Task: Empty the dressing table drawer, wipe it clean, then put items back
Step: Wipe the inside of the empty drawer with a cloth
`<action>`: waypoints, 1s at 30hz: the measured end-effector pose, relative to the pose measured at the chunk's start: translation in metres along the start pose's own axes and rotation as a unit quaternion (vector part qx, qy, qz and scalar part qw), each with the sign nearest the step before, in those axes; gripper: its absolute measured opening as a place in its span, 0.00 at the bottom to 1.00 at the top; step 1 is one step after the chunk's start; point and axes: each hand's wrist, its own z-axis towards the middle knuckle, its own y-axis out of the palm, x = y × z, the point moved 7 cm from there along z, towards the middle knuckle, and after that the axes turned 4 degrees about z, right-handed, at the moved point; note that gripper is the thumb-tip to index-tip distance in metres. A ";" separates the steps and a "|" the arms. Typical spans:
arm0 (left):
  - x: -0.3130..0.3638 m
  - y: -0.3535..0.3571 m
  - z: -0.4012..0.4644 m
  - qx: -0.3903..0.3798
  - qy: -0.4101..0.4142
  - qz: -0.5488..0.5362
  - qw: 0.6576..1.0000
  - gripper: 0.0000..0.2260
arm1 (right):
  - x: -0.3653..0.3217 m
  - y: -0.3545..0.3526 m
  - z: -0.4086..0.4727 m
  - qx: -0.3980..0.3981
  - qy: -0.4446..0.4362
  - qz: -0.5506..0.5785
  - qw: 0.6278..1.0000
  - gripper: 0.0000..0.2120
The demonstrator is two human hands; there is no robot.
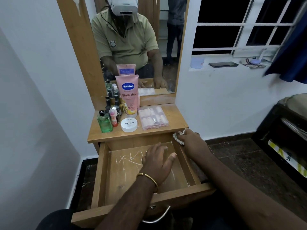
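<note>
Gripping a small crumpled cloth, the right hand is pressed against the far right corner of the open drawer, where the side wall meets the underside of the table top. Just inward of that grip, the left hand is held flat over the scratched drawer floor, fingers spread and grasping nothing. No items are seen inside the drawer, so wiping is judged to be the step in hand. Beyond the grip, up and away on the table top, the removed items are stood: a compartment box nearest, then a nail polish remover tub, a Vaseline tube and small bottles farthest leftward. The free left hand is judged better placed for their return.
</note>
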 end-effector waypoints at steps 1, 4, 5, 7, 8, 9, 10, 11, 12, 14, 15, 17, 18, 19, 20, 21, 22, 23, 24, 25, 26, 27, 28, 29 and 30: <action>-0.001 0.000 0.000 0.001 -0.002 -0.002 1.000 0.20 | 0.001 0.000 -0.004 -0.005 -0.005 -0.006 1.000 0.16; -0.001 0.000 0.000 0.007 -0.003 -0.020 1.000 0.19 | 0.007 -0.001 -0.025 -0.044 -0.017 -0.054 0.997 0.16; -0.001 0.000 0.000 0.009 -0.003 -0.026 1.000 0.18 | 0.007 -0.001 -0.032 -0.057 -0.023 -0.071 0.996 0.17; 0.001 -0.001 0.000 0.013 -0.001 -0.031 0.999 0.18 | 0.007 -0.001 -0.041 -0.061 -0.025 -0.086 0.994 0.18; 0.002 -0.001 0.000 0.014 0.001 -0.032 0.999 0.18 | 0.006 -0.001 -0.040 -0.053 -0.021 -0.084 0.995 0.18; 0.003 -0.001 0.000 0.014 0.004 -0.033 0.999 0.19 | 0.005 -0.002 -0.036 -0.040 -0.017 -0.081 0.996 0.18; 0.004 -0.001 -0.001 0.013 0.006 -0.033 0.999 0.19 | 0.004 -0.002 -0.029 -0.026 -0.012 -0.076 0.997 0.17; 0.004 -0.001 -0.001 0.009 0.005 -0.032 0.999 0.19 | 0.002 -0.002 -0.021 -0.012 -0.010 -0.068 0.998 0.17; 0.003 0.000 -0.001 0.003 0.003 -0.031 1.000 0.19 | -0.001 -0.002 -0.013 0.000 -0.005 -0.057 0.998 0.16; 0.001 0.001 -0.002 -0.004 0.001 -0.031 1.000 0.21 | -0.006 -0.001 0.001 0.013 0.012 -0.033 0.999 0.16; 0.000 0.001 -0.002 -0.003 0.001 -0.033 0.999 0.23 | -0.010 0.000 0.006 0.016 0.020 -0.025 0.999 0.15; -0.001 0.002 -0.001 -0.003 0.001 -0.035 0.999 0.24 | -0.015 0.003 0.011 0.024 0.031 -0.022 0.999 0.14; -0.002 0.003 0.000 -0.005 0.003 -0.033 0.999 0.23 | -0.017 0.003 0.011 0.028 0.034 -0.024 0.999 0.14; -0.002 0.004 0.000 -0.008 0.003 -0.031 0.999 0.24 | -0.017 0.003 0.011 0.032 0.032 -0.020 0.999 0.14; -0.002 0.005 0.000 -0.010 0.004 -0.030 1.000 0.25 | -0.016 0.003 0.010 0.031 0.028 -0.009 0.999 0.15; -0.002 0.006 0.001 -0.009 0.006 -0.029 1.000 0.27 | -0.012 0.003 0.010 0.024 0.025 0.002 0.999 0.15; -0.002 0.006 0.001 -0.006 0.007 -0.028 1.000 0.29 | -0.008 0.003 0.009 0.014 0.023 0.010 1.000 0.16; -0.002 0.006 0.001 -0.004 0.007 -0.028 1.000 0.29 | -0.004 0.003 0.008 0.003 0.019 0.012 1.000 0.16; -0.003 0.007 0.002 -0.004 0.007 -0.029 1.000 0.28 | -0.001 0.003 0.004 -0.008 0.016 0.009 1.000 0.16; -0.004 0.008 0.002 -0.006 0.005 -0.032 0.999 0.27 | 0.003 0.002 -0.001 -0.018 0.013 0.002 1.000 0.17; -0.006 0.008 0.002 -0.007 0.003 -0.034 0.999 0.27 | 0.005 0.002 -0.008 -0.030 0.011 -0.009 0.999 0.19; -0.006 0.009 0.002 -0.008 0.002 -0.034 0.999 0.28 | 0.006 0.002 -0.014 -0.042 0.010 -0.021 0.999 0.19; -0.007 0.009 0.003 -0.008 0.003 -0.032 0.999 0.29 | 0.007 0.002 -0.019 -0.051 0.011 -0.025 0.998 0.20; -0.006 0.010 0.003 -0.008 0.004 -0.030 1.000 0.31 | 0.007 0.002 -0.021 -0.055 0.013 -0.027 0.998 0.20; -0.006 0.010 0.004 -0.007 0.004 -0.027 1.000 0.32 | 0.008 0.002 -0.019 -0.059 0.017 -0.025 0.998 0.19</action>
